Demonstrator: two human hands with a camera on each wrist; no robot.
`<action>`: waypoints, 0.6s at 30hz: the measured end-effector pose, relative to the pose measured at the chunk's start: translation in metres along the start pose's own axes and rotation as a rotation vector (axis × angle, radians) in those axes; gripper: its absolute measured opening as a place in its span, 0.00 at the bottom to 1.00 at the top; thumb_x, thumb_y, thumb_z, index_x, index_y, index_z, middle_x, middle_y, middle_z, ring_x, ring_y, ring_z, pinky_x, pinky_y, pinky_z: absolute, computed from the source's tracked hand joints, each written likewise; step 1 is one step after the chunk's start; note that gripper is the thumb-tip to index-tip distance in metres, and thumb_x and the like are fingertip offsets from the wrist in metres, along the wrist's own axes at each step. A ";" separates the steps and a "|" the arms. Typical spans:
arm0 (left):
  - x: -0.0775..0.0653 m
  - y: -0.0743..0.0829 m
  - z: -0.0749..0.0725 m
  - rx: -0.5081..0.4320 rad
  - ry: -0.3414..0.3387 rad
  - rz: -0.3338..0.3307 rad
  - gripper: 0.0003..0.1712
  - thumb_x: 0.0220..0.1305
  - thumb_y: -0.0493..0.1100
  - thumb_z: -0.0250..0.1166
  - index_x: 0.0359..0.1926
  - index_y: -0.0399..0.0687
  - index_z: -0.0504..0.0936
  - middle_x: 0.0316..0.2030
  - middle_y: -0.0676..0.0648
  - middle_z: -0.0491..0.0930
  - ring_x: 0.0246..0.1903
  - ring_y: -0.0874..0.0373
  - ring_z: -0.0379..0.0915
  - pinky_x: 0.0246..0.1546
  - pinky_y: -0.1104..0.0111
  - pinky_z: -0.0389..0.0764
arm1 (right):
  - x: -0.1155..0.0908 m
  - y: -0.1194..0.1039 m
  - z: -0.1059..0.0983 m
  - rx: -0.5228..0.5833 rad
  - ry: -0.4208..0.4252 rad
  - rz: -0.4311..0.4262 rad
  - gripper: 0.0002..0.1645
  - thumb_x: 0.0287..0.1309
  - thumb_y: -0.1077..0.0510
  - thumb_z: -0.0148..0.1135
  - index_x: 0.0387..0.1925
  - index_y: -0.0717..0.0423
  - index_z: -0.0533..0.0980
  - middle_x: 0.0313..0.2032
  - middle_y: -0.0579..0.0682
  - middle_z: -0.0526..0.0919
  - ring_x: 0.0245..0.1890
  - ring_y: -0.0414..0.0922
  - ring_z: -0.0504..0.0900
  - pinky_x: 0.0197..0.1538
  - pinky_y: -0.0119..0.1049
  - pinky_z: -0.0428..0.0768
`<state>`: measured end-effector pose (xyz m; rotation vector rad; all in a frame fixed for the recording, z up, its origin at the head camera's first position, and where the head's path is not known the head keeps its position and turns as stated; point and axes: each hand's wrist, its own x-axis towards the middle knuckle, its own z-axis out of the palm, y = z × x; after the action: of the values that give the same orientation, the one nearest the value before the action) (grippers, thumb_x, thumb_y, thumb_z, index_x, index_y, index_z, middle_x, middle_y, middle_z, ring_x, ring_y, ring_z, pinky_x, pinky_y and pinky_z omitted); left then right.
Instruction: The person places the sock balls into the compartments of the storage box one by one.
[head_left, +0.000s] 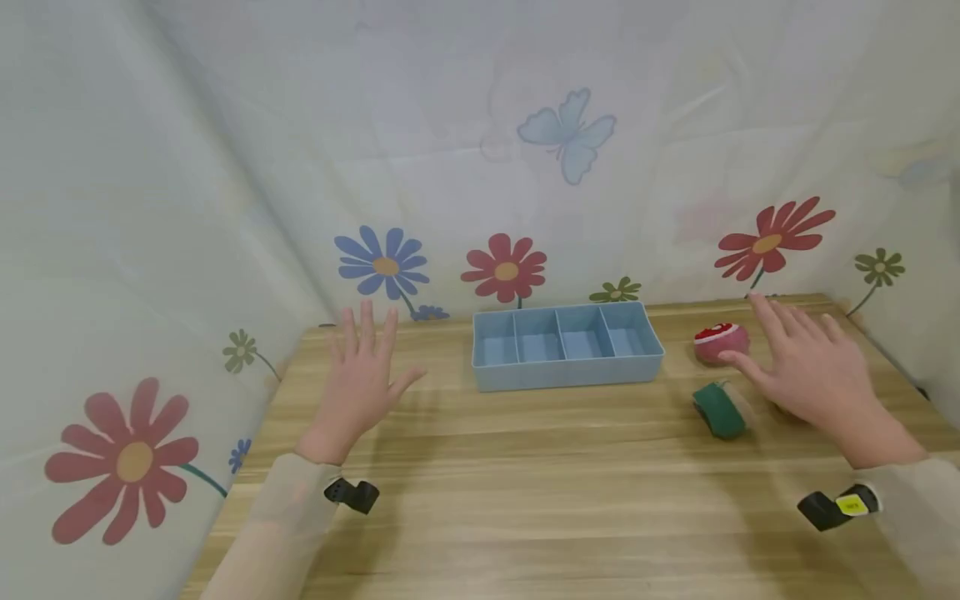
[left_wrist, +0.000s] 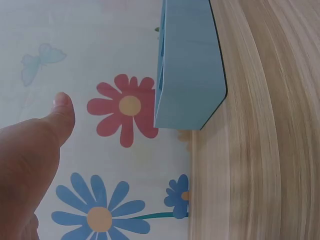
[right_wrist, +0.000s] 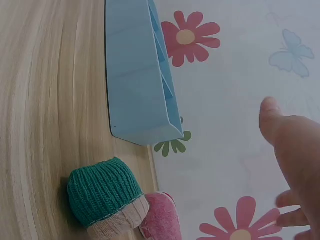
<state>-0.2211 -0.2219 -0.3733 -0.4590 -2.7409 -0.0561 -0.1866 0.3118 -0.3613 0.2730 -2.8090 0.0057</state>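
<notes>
My left hand (head_left: 358, 382) hovers over the left side of the table, fingers spread and straight, holding nothing. Over the right side, my right hand (head_left: 816, 371) is likewise spread and holds nothing. Nearest to it lie a pink fuzzy bundle (head_left: 731, 343) with a red and white patch and a green ribbed knit bundle (head_left: 720, 411) with a beige part, like rolled socks. In the right wrist view, the green bundle (right_wrist: 105, 192) sits in front of the pink one (right_wrist: 161, 217). Something brownish under my right palm is mostly hidden.
A light blue box (head_left: 566, 372) with several compartments in a row stands at the table's back middle; no contents show inside. Behind the wooden table (head_left: 525, 483) hangs a pale curtain (head_left: 450, 167) printed with flowers and a butterfly.
</notes>
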 end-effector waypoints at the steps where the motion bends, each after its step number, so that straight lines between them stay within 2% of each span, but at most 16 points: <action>1: 0.000 0.001 0.001 -0.015 -0.002 0.005 0.53 0.61 0.68 0.52 0.73 0.48 0.37 0.70 0.35 0.27 0.66 0.38 0.15 0.58 0.35 0.39 | 0.000 0.000 0.000 -0.009 -0.003 -0.006 0.55 0.55 0.30 0.51 0.71 0.58 0.46 0.58 0.71 0.66 0.54 0.68 0.67 0.53 0.59 0.68; 2: 0.001 0.001 0.002 -0.039 -0.005 0.011 0.52 0.61 0.67 0.52 0.73 0.48 0.37 0.70 0.36 0.25 0.66 0.39 0.15 0.58 0.35 0.40 | 0.000 0.000 0.000 -0.015 -0.011 -0.011 0.55 0.55 0.29 0.51 0.71 0.57 0.47 0.56 0.71 0.69 0.51 0.68 0.70 0.43 0.54 0.75; 3: 0.002 0.001 0.003 -0.054 -0.010 0.016 0.52 0.62 0.67 0.52 0.73 0.48 0.37 0.70 0.36 0.24 0.66 0.39 0.15 0.58 0.35 0.41 | -0.001 0.000 0.000 -0.026 -0.022 -0.016 0.54 0.55 0.29 0.51 0.71 0.57 0.48 0.55 0.70 0.71 0.48 0.67 0.73 0.32 0.50 0.77; 4: 0.002 0.002 0.004 -0.071 -0.013 0.023 0.52 0.62 0.67 0.52 0.73 0.47 0.37 0.70 0.37 0.23 0.66 0.40 0.15 0.58 0.36 0.41 | -0.001 0.001 -0.001 -0.032 -0.032 -0.025 0.54 0.55 0.29 0.51 0.70 0.57 0.50 0.53 0.70 0.72 0.46 0.67 0.75 0.23 0.45 0.75; 6: 0.004 0.002 0.006 -0.113 -0.022 0.034 0.52 0.62 0.66 0.53 0.73 0.47 0.37 0.69 0.38 0.21 0.66 0.41 0.14 0.59 0.37 0.42 | -0.002 0.002 -0.001 -0.028 -0.065 -0.049 0.53 0.55 0.29 0.51 0.70 0.58 0.50 0.52 0.70 0.73 0.44 0.66 0.77 0.16 0.38 0.68; 9: 0.007 0.004 0.010 -0.171 -0.023 0.046 0.53 0.61 0.64 0.56 0.73 0.46 0.38 0.70 0.38 0.22 0.67 0.41 0.16 0.60 0.40 0.44 | -0.003 0.004 -0.001 0.018 -0.144 -0.069 0.54 0.56 0.29 0.51 0.71 0.57 0.47 0.35 0.65 0.81 0.29 0.60 0.81 0.17 0.37 0.69; 10: 0.007 0.005 0.011 -0.202 -0.020 0.048 0.53 0.61 0.63 0.57 0.73 0.46 0.38 0.70 0.38 0.23 0.67 0.41 0.18 0.61 0.40 0.45 | -0.004 0.004 -0.001 0.044 -0.172 -0.074 0.54 0.56 0.30 0.51 0.71 0.57 0.46 0.27 0.61 0.81 0.24 0.56 0.80 0.19 0.37 0.71; 12: 0.009 0.008 0.013 -0.269 -0.008 0.050 0.53 0.60 0.61 0.60 0.73 0.46 0.40 0.70 0.39 0.25 0.68 0.40 0.22 0.61 0.41 0.47 | -0.005 0.005 0.000 0.096 -0.229 -0.071 0.54 0.56 0.30 0.51 0.72 0.55 0.43 0.16 0.50 0.73 0.15 0.47 0.74 0.19 0.36 0.71; 13: 0.010 0.009 0.013 -0.307 -0.008 0.046 0.52 0.60 0.61 0.60 0.73 0.47 0.41 0.71 0.40 0.25 0.68 0.40 0.24 0.60 0.41 0.48 | -0.006 0.006 0.001 0.123 -0.256 -0.068 0.55 0.57 0.31 0.52 0.72 0.54 0.42 0.14 0.46 0.68 0.12 0.43 0.70 0.19 0.36 0.70; 18: 0.013 0.014 0.017 -0.486 -0.026 0.004 0.53 0.58 0.63 0.60 0.73 0.49 0.42 0.71 0.47 0.26 0.69 0.41 0.35 0.58 0.42 0.57 | -0.010 0.008 0.004 0.200 -0.325 -0.078 0.55 0.56 0.32 0.54 0.72 0.57 0.44 0.18 0.46 0.68 0.12 0.39 0.66 0.19 0.35 0.67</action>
<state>-0.2332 -0.2028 -0.3849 -0.5926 -2.7375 -0.7296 -0.1797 0.3213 -0.3677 0.4689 -3.1206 0.2466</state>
